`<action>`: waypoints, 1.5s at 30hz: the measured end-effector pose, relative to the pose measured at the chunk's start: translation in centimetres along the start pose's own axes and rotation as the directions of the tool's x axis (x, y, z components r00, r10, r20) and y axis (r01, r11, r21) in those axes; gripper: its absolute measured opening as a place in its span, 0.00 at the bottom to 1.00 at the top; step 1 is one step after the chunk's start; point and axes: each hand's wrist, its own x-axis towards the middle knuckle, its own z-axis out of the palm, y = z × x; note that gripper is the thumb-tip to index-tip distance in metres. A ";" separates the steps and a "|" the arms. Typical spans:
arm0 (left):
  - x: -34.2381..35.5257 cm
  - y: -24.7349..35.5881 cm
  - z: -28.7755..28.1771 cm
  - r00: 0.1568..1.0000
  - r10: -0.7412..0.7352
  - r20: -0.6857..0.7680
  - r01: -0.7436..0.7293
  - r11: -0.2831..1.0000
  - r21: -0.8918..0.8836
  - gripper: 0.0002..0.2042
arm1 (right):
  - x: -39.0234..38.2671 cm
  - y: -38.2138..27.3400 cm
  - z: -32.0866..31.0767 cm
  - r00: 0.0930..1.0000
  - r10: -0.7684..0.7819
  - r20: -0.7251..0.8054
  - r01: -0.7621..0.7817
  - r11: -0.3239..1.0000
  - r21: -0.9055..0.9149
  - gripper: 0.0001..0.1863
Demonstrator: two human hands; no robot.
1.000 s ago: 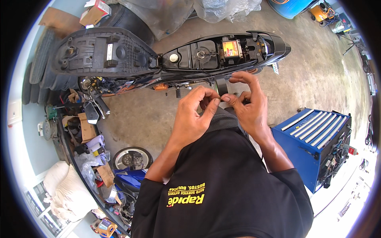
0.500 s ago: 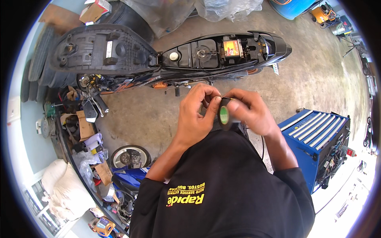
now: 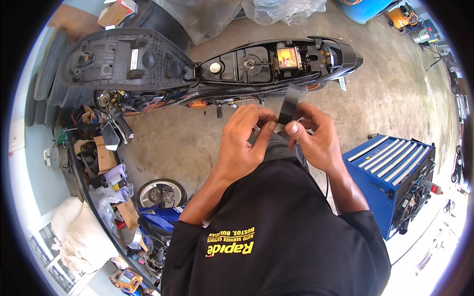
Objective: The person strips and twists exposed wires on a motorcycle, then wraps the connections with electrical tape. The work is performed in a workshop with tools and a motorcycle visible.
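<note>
My left hand (image 3: 244,140) is closed, thumb and forefinger pinched together at the centre; what lies between their tips is too small to make out. Just beside it, my right hand (image 3: 318,140) grips a roll of black tape (image 3: 289,108), seen edge-on and blurred at its upper end. Both hands are above a dark mesh surface (image 3: 276,153) at my front, over my black shirt. Beyond them lies a black motorcycle (image 3: 232,86) with its seat (image 3: 118,59) flipped up, showing the underside, and a battery (image 3: 287,58) exposed.
A blue tool chest (image 3: 380,182) stands right. At left are stacked tyres (image 3: 47,84), cardboard and bags (image 3: 111,197), pale sacks (image 3: 84,237) and a blue motorcycle (image 3: 158,222). A blue drum (image 3: 360,10) and orange machine (image 3: 400,17) are at the back right.
Half a second ago the tape roll showed its green inner face low between my hands; now it is turned edge-on and raised, with my right hand's grip shifted round it.
</note>
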 end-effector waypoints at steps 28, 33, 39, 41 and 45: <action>1.4 -0.7 0.0 0.983 0.175 -0.055 -0.167 0.978 0.127 0.08 | 2.1 1.2 -3.2 0.864 -0.055 0.500 -0.263 0.798 0.542 0.28; 1.2 -0.8 0.0 0.994 0.109 -0.034 -0.107 0.993 0.046 0.07 | 2.6 1.6 -0.9 1.000 0.021 -0.011 -0.019 0.991 0.133 0.26; 1.0 -1.7 -0.1 0.983 -0.185 -0.009 0.176 0.951 -0.254 0.07 | 2.2 -1.0 -0.3 0.889 -0.456 -0.035 0.407 0.823 -0.396 0.32; 1.1 -1.8 -0.1 0.983 -0.182 0.008 0.176 0.939 -0.295 0.07 | 2.3 -1.2 -0.6 0.846 -0.522 0.108 0.468 0.629 -0.621 0.36; 1.5 -2.0 -0.3 0.990 -0.142 0.023 0.143 0.950 -0.276 0.08 | 2.6 -1.3 -0.9 0.858 -0.482 0.178 0.452 0.542 -0.708 0.32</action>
